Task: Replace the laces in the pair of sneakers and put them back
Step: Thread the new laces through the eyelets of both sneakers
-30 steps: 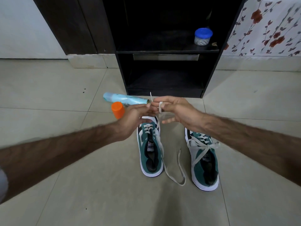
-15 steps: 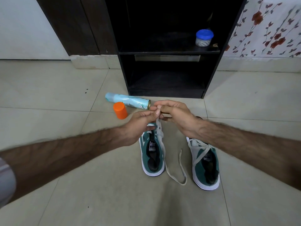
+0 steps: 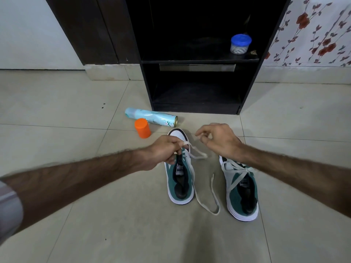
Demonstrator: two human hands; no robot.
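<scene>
Two green-and-white sneakers stand toes-away on the tiled floor. The left sneaker (image 3: 180,179) has a loose white lace (image 3: 197,194) that trails down its right side and loops on the floor between the shoes. My left hand (image 3: 164,151) pinches this lace just above the shoe's upper eyelets, and a short loop of it hangs to the right. My right hand (image 3: 218,141) hovers beyond the right sneaker (image 3: 242,194) with curled fingers; I cannot tell whether it pinches a lace end. The right sneaker's lace is threaded and crossed.
A black open shelf unit (image 3: 197,105) stands straight ahead, with a blue-lidded jar (image 3: 240,44) on its middle shelf. A pale blue spray can (image 3: 151,117) lies on the floor beside its orange cap (image 3: 142,128), just beyond the left sneaker. A flowered wall is at the right.
My hands were together on the lace above the left sneaker; they have now separated. The left hand dropped toward the shoe still holding the lace, and the right hand moved right.
</scene>
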